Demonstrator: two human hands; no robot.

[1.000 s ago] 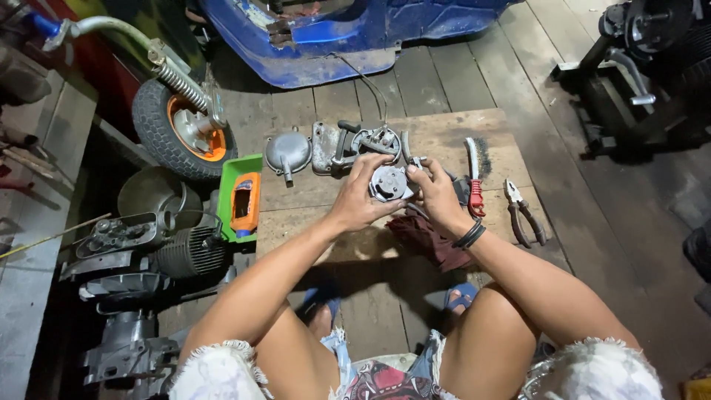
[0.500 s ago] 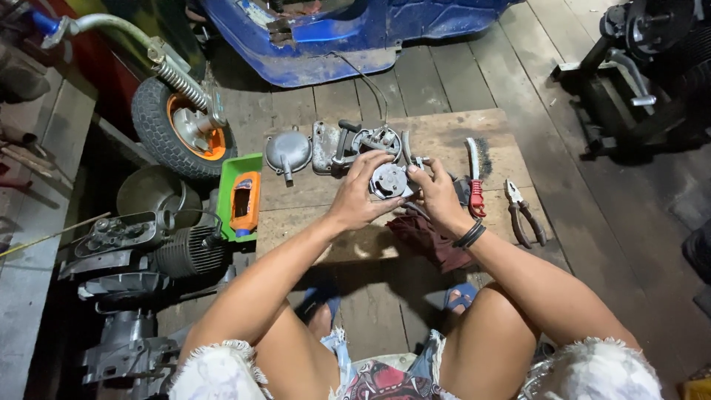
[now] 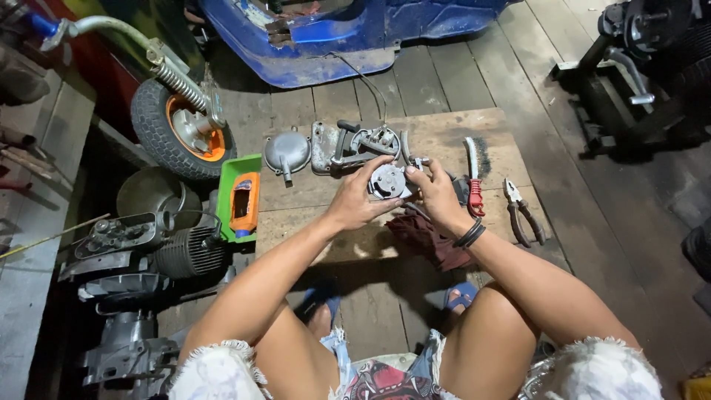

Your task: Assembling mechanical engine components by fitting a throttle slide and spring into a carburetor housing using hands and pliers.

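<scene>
The round metal part (image 3: 386,180) sits between both hands, held just above a wooden board (image 3: 444,133) on the plank floor. The left hand (image 3: 354,201) grips it from the near side, fingers curled around its rim — the right hand (image 3: 437,196) closes on its other edge, a dark band at the wrist. Under the right hand lies a dark red rag (image 3: 426,237). On the board behind sit a grey engine cover (image 3: 352,144) and a domed metal cap (image 3: 286,152); a red-handled wire brush (image 3: 472,178) and pliers (image 3: 522,211) lie to the right. A green tray (image 3: 238,196) rests at the left edge — beyond it, a small wheel (image 3: 178,130).
</scene>
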